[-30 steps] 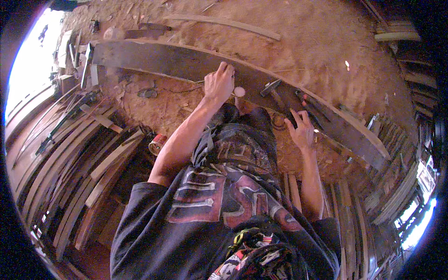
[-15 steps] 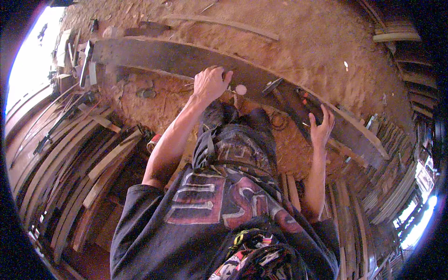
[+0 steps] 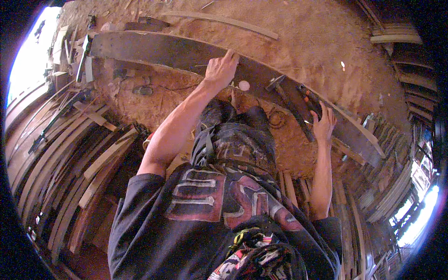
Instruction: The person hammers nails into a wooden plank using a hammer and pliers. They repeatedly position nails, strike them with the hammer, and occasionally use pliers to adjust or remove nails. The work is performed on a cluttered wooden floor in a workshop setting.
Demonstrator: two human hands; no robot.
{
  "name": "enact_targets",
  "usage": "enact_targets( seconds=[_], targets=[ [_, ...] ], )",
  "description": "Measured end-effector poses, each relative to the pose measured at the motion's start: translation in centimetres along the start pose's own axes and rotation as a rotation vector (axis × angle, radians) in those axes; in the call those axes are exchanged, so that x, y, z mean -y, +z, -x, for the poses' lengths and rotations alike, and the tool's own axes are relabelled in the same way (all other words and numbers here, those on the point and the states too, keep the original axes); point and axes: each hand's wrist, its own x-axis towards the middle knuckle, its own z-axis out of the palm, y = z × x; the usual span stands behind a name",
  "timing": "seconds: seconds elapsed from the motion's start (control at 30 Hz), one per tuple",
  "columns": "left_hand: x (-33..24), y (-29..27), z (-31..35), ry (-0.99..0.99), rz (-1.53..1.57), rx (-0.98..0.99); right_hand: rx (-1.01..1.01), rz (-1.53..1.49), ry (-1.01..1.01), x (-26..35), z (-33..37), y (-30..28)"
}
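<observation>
A long, dark wooden board (image 3: 149, 49) runs across in front of me, bent by the lens. My left hand (image 3: 221, 69) is over its middle, fingers pinched together at the far edge. A thin, pale sliver sticks out beside that hand; whatever the fingers hold is hidden. Farther right, my right hand (image 3: 324, 123) reaches over the board with thumb and fingers apart and curved. Close to it lies a hammer (image 3: 284, 97), its head toward the far side. Beyond the thumb is a dark tool with orange parts (image 3: 306, 96), its kind unclear.
A round, pale disc (image 3: 244, 86) is by the board's near edge. Stacked wooden strips (image 3: 70, 158) fill the left side, with more planks (image 3: 350, 219) at the right. A narrow batten (image 3: 224, 21) lies on the brown dirt ground (image 3: 317, 37) beyond the board.
My left hand has moved right and away from me, to the board's far edge, its fingers now pointing forward. The right hand has shifted only slightly.
</observation>
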Motion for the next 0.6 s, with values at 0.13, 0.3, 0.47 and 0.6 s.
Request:
enact_targets(
  seconds=[0.13,0.3,0.47,0.6],
  targets=[
    [2.1,-1.6,-0.4,-0.215,0.025,-0.128,-0.025,-0.034,-0.009,-0.3,0.2,0.2],
    [0.6,-1.0,1.7,-0.101,0.15,-0.117,-0.052,-0.085,0.043,-0.7,0.2,1.2],
    [-0.7,1.8,2.8,-0.037,0.145,-0.05,-0.033,-0.099,0.047,-0.7,-0.2,0.7],
    [-0.9,1.9,2.6,0.091,0.205,-0.03,-0.065,-0.104,0.043,-0.6,-0.1,0.9]
  ],
)
